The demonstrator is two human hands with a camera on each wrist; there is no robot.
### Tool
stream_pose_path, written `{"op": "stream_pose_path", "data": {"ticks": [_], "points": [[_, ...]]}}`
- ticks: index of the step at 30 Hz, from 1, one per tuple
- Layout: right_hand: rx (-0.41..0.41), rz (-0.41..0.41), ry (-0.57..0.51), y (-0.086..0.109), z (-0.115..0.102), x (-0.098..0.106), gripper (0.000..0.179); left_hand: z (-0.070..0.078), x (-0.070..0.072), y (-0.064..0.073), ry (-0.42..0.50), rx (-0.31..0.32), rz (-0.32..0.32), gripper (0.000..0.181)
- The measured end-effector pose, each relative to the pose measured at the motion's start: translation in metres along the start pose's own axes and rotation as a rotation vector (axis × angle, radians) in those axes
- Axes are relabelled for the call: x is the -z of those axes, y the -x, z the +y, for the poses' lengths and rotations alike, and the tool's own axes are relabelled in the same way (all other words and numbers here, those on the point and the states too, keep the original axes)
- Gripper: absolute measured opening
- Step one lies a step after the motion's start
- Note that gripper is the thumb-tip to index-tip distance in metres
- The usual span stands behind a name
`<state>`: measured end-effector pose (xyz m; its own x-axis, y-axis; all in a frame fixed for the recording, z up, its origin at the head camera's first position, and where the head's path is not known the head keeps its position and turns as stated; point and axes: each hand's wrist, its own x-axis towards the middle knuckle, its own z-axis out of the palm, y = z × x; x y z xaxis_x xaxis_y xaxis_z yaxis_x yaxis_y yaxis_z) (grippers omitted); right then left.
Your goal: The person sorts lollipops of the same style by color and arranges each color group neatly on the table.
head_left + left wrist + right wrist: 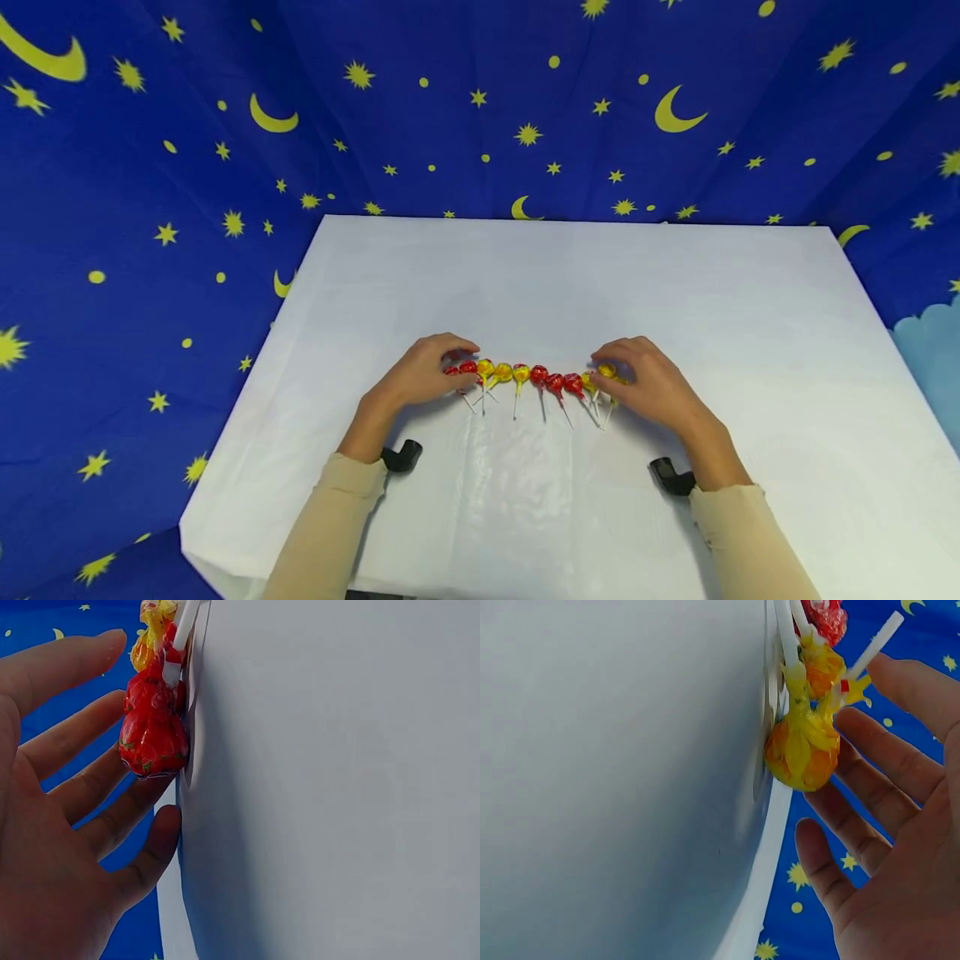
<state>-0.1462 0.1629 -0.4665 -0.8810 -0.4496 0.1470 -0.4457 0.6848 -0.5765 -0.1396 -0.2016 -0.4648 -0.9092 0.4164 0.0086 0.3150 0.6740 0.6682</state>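
Note:
A row of wrapped lollipops, red and yellow, lies across the white table, sticks toward the person; a yellow lollipop (521, 373) and a red lollipop (555, 382) are near its middle. At the row's left end is the left hand (423, 369), its fingers loosely bent around the outermost red lollipops. The left wrist view shows a red lollipop (154, 742) beside those spread fingers. The right hand (651, 385) curves around the right end, partly hiding the yellow lollipops there. In the right wrist view, a yellow lollipop (804, 754) sits beside the relaxed, parted fingers.
A white cover (495, 283) spreads over the table. Behind and to the left hangs a blue cloth (450, 125) with yellow stars and moons. Black pieces, one (402, 456) at the left wrist and another (671, 477) at the right, stick out inward below the hands.

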Motion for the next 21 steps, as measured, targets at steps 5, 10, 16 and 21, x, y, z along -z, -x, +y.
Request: {"op": "stream_pose_path", "data": {"ticks": [5,10,16,21], "points": [[0.004,0.024,-0.019,-0.009,-0.002,0.004,0.035,-0.002,0.005,-0.006,-0.011,0.014,0.019,0.042],[0.0,-0.003,-0.001,-0.015,-0.006,0.006,0.035,-0.002,0.009,-0.012,-0.008,0.001,0.024,0.041],[0.01,-0.031,0.051,-0.016,-0.012,0.003,0.036,0.0,0.004,-0.013,0.017,-0.01,0.009,0.039],[0.051,-0.096,0.094,-0.012,-0.016,-0.01,0.037,-0.003,-0.004,0.001,0.038,0.042,-0.019,0.033]]}}
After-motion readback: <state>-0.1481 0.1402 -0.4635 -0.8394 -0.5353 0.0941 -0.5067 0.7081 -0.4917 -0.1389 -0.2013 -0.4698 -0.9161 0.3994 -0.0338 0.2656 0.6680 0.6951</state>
